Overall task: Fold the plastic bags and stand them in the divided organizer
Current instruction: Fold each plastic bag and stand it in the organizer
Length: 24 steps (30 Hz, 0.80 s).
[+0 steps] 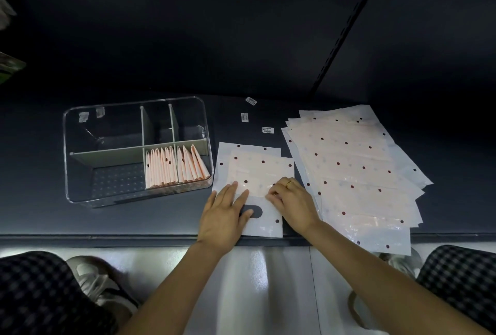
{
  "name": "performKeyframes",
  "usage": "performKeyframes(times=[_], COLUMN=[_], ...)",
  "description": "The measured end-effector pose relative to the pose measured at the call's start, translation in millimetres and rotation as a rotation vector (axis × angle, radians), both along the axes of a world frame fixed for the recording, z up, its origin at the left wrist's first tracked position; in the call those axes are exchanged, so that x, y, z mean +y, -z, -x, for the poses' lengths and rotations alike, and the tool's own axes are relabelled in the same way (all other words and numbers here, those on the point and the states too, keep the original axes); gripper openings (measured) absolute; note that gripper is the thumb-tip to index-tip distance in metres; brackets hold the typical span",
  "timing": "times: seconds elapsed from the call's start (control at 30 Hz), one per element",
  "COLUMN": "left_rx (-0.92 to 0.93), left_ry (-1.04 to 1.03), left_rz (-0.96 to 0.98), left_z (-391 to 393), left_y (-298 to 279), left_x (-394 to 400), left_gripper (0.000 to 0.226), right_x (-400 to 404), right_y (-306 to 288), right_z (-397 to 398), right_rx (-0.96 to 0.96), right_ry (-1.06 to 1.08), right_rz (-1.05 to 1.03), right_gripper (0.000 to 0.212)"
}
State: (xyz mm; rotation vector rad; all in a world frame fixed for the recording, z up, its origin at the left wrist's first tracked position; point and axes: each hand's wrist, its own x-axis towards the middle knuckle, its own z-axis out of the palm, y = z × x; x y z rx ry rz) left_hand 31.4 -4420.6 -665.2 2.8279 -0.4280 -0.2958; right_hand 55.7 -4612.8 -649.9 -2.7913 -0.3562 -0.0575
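A spotted bag is pressed flat on the shelf by the straight-fingered left hand; its folded edge is pinched by the right hand.

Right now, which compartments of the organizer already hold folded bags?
Only the two small near-right compartments of the clear organizer hold folded bags, standing upright. The large left sections and the two far-right ones show none.
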Motion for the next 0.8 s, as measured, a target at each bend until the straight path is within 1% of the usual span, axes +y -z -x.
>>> performKeyframes(times=[0.07,0.13,0.2,0.27,0.33,0.4,0.47,0.57,0.63,0.7,0.8], left_rx=[0.01,0.016,0.019,0.021,0.015,-0.012,-0.053,-0.09,-0.092,-0.072,0.01], left_ry=[0.0,0.001,0.003,-0.002,-0.013,-0.033,-0.045,-0.052,-0.066,-0.088,-0.189], left_rz=[0.004,0.001,-0.002,0.007,0.032,0.085,0.149,0.23,0.248,0.273,0.409], left_z=[0,0,0,0,0,-1,-2,-4,-4,-1,3], left_y=[0,0,0,-1,-4,-7,-10,-14,-15,-14,-13], left_x=[0,1,1,0,0,1,3,9,13,16,19], left_gripper=[0.055,0.055,0.055,0.054,0.054,0.053,0.052,0.045,0.038,0.03,0.013], right_x=[-2,-1,1,4,6,5,-1,-13,-18,-21,-27], right_y=[-1,-5,-10,-13,-16,-19,-20,-22,-24,-26,-27], right_z=[-1,-1,-1,-2,-5,-6,-6,2,11,18,27], right_rx=[0.019,-0.044,-0.11,-0.149,-0.15,-0.146,-0.045,0.19,0.308,0.412,0.521], right_ry=[0.002,-0.05,-0.125,-0.147,-0.142,-0.167,-0.221,-0.267,-0.273,-0.266,-0.198], right_rz=[0.008,0.049,0.177,0.291,0.31,0.262,0.177,0.122,0.053,-0.026,-0.155], right_gripper=[0.016,0.012,0.014,0.016,0.017,0.015,0.006,0.019,0.015,0.008,0.008])
